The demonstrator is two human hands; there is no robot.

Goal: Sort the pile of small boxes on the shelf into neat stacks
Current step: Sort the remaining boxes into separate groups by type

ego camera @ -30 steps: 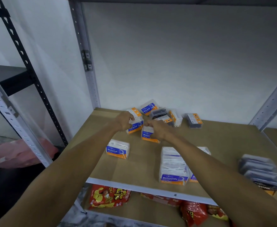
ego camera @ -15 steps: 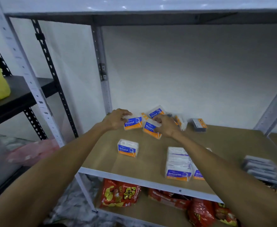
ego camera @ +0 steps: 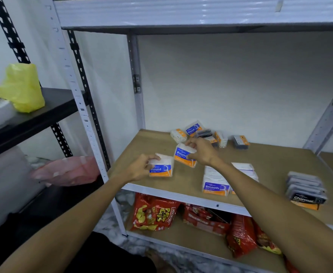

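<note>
On the wooden shelf point(ego camera: 270, 162), my left hand point(ego camera: 140, 168) grips a white "Round" box point(ego camera: 162, 168) near the front left edge. It seems to rest on another box, though I cannot tell for sure. My right hand point(ego camera: 201, 151) holds a second "Round" box point(ego camera: 183, 154), tilted, just behind and to the right. A loose pile of small boxes point(ego camera: 199, 133) lies at the back by the wall, with one dark box point(ego camera: 240, 141) apart to its right. A neat stack of "Smooth" boxes point(ego camera: 214, 182) stands at the front middle.
A stack of dark "Charcoal" boxes point(ego camera: 305, 190) sits at the front right. Red snack bags point(ego camera: 155, 213) fill the lower shelf. A metal upright point(ego camera: 136, 85) rises at the back left corner. On a black side shelf stands a yellow bag point(ego camera: 21, 87).
Both hands have pulled back from the rear pile toward the front, each carrying a "Round" box. The left one now sits where the single box lay. The camera has tilted up.
</note>
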